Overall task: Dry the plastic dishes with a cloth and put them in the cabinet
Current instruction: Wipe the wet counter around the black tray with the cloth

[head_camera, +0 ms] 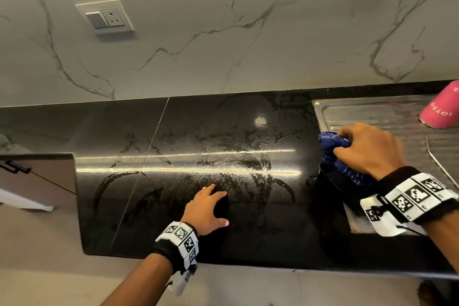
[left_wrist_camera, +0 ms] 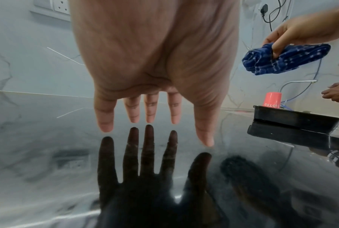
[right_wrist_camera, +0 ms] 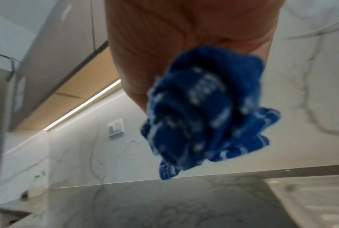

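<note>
While my left hand [head_camera: 207, 208] hovers low over the black worktop [head_camera: 173, 206], palm down, its fingers [left_wrist_camera: 134, 111] are straight and spread, thumb out to the side, holding nothing; the left wrist view shows the tips just above their own reflection, contact unclear. My forearm comes in from the near edge of the worktop. My right hand [head_camera: 365, 149] is out past the worktop's right end, knuckles up, wrist bent down, fingers curled round a bunched blue cloth [head_camera: 332, 146]. The cloth is up off the surface, above a black plastic tray [left_wrist_camera: 293, 118]. That tray sits at the worktop's right end, against the steel drainboard [head_camera: 372, 114]. A pink cup [head_camera: 440, 109] stands upside down on the drainboard, beyond the tray. Wet smears and ring marks [head_camera: 223, 164] cover the worktop ahead of my left hand. A wall socket [head_camera: 105, 17] is on the marble wall behind the worktop. Another person's hand [left_wrist_camera: 336, 92] shows near the cup.
</note>
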`<move>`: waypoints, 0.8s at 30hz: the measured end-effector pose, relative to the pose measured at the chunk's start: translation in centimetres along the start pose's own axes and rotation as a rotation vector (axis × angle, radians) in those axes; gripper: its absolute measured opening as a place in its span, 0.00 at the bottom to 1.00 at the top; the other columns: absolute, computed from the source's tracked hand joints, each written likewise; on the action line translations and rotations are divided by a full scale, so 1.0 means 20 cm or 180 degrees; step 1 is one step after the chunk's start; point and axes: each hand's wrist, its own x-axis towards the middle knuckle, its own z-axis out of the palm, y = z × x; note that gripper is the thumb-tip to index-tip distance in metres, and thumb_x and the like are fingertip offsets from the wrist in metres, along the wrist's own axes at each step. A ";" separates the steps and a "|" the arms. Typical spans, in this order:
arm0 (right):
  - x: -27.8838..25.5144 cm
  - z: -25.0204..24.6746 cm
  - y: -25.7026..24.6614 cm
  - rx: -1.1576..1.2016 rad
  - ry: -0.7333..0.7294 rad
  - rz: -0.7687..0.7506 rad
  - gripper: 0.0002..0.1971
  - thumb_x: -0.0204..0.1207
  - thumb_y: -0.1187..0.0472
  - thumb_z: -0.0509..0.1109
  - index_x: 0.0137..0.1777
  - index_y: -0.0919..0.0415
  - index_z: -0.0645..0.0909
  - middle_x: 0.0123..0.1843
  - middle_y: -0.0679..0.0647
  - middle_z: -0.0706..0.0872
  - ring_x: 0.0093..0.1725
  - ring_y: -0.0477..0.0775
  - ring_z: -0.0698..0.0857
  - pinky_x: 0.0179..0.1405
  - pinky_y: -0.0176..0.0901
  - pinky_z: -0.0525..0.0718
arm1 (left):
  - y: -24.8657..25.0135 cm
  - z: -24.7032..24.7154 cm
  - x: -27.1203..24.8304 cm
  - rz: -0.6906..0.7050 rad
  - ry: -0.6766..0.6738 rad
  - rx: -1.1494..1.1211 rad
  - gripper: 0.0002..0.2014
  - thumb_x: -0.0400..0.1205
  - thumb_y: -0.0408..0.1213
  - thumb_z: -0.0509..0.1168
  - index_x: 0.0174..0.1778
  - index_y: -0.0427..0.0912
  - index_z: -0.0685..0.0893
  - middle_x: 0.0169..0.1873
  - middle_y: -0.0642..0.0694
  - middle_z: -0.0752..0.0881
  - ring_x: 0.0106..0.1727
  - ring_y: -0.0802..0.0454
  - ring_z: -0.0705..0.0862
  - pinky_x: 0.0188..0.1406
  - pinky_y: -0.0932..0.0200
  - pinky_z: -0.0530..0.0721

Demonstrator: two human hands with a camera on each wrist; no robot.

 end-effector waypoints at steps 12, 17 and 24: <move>-0.21 0.49 -0.78 0.1412 -0.1092 -0.0945 0.16 0.65 0.54 0.70 0.52 0.48 0.91 0.46 0.44 0.89 0.48 0.51 0.87 0.47 0.45 0.84 | -0.47 -0.03 -0.16 -0.0084 0.0495 -0.0486 0.37 0.76 0.57 0.74 0.81 0.63 0.66 0.85 0.52 0.59 0.87 0.49 0.53 0.79 0.36 0.68; -0.24 0.72 -0.97 0.1824 -0.1792 -0.1179 0.21 0.73 0.53 0.75 0.67 0.44 0.85 0.54 0.42 0.90 0.49 0.40 0.88 0.57 0.48 0.87 | -0.63 -0.04 -0.18 0.0341 0.0803 -0.1050 0.46 0.74 0.51 0.78 0.85 0.58 0.59 0.82 0.50 0.65 0.83 0.51 0.63 0.82 0.47 0.66; -0.36 0.77 -0.88 0.1187 -0.1739 -0.1553 0.38 0.69 0.29 0.71 0.79 0.36 0.69 0.62 0.37 0.79 0.58 0.38 0.80 0.60 0.42 0.82 | -0.55 -0.05 -0.15 0.1353 0.0728 -0.0459 0.46 0.74 0.45 0.72 0.83 0.72 0.54 0.85 0.57 0.57 0.85 0.54 0.55 0.82 0.48 0.65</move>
